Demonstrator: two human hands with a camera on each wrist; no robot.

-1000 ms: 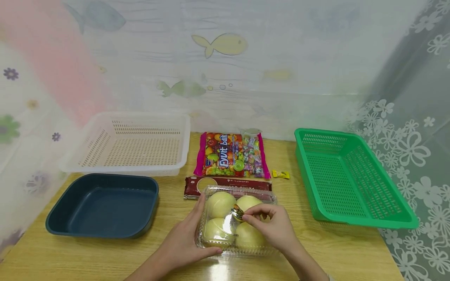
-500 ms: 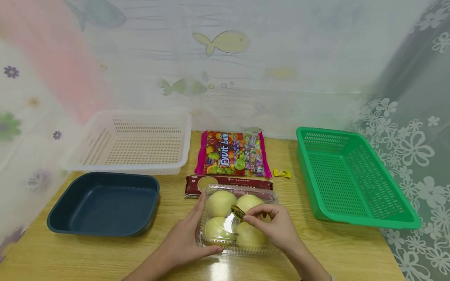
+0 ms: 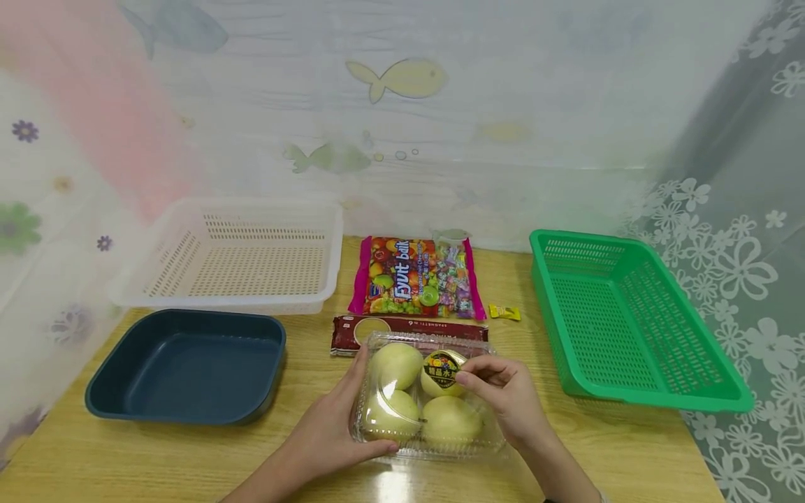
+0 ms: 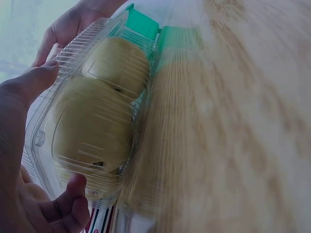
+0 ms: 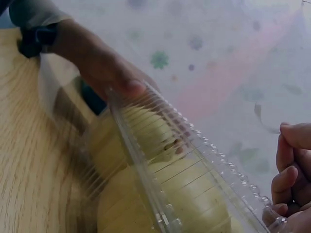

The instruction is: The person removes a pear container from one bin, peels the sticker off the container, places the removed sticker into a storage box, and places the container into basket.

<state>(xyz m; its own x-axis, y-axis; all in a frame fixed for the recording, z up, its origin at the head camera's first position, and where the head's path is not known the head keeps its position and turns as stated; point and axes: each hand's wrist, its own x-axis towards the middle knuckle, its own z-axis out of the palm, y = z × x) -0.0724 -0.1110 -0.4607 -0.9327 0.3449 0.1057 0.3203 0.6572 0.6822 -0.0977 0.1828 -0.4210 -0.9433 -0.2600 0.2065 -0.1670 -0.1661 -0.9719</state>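
Note:
A clear plastic clamshell box [image 3: 434, 453] with several pale yellow-green round fruits [image 3: 451, 421] stands on the table. My left hand [image 3: 323, 434] grips its left side, thumb on the front edge, fingers along the wall. Above the lid my right hand [image 3: 506, 397] pinches the edge of a round black-and-gold sticker [image 3: 440, 369] between thumb and forefinger. In the right wrist view the sticker [image 5: 262, 122] appears thin and curled, apart from the box lid. The left wrist view shows fruits [image 4: 92, 121] through the box's ribbed wall.
Behind the box lie a dark red spaghetti pack [image 3: 409, 325], a pink-edged candy bag [image 3: 409, 276] and a small yellow packet [image 3: 504, 311]. A white basket [image 3: 251, 300] and dark blue basin [image 3: 182, 412] stand left. On the right is a green basket [image 3: 654, 397].
The sticker has come away from the lid and turned its printed face up in my right hand, which has shifted slightly right. The left hand keeps its grip on the box.

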